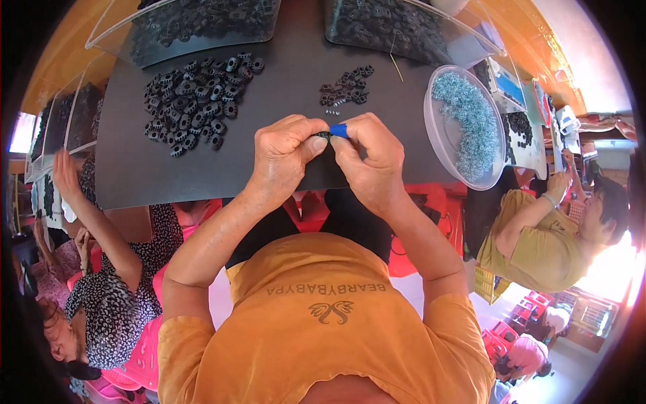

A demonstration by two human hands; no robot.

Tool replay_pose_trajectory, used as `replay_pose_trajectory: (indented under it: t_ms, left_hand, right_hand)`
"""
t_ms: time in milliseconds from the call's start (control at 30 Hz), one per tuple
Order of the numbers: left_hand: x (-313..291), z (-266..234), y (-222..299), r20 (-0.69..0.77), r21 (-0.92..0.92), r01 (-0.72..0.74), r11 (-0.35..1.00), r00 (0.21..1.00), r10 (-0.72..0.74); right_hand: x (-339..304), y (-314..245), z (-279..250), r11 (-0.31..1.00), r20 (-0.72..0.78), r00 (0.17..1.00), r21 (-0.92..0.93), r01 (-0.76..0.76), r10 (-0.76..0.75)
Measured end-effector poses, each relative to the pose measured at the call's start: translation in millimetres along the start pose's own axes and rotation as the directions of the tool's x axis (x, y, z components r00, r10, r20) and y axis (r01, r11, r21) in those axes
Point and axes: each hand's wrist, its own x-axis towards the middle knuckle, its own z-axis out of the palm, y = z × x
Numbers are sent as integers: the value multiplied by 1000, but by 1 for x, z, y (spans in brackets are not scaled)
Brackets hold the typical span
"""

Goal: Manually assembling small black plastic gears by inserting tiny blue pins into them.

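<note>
1. The left hand (286, 151) is closed, thumb and fingers pinched on a small black part (325, 135) at its fingertips
2. The right hand (369, 156) is also closed, gripping a small blue tool (340, 130) whose tip meets the black part; the two hands touch each other above the near edge of the dark work mat (282, 94)
3. On the mat, left of the hands, lies a large heap of black ring-shaped parts (198, 104); a smaller heap of black parts (346, 87) lies just beyond the hands
4. To the right a clear round dish (437, 135) holds pale blue-grey small pieces (471, 118), its rim hanging over the mat's right edge
5. At the far side stand two clear trays (114, 34) filled with more black parts
6. A person in a patterned top (108, 296) sits at the left, another in a mustard shirt (538, 249) at the right
</note>
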Motion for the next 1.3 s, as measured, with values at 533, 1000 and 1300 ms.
replay_pose_trajectory:
  t_ms: [533, 1000, 1300]
  left_hand:
    - [28, -29, 26, 250, 586, -173, 792, 968, 27]
    - [44, -4, 24, 789, 604, -791, 98, 611, 71]
    - [34, -4, 7, 759, 607, -794, 46, 596, 264]
  right_hand:
    - [-19, 9, -15, 968, 4, 971, 78, -237, 238]
    - [-25, 19, -12, 905, -57, 942, 302, -301, 332]
    - [-22, 20, -15, 844, -33, 919, 409, -347, 394]
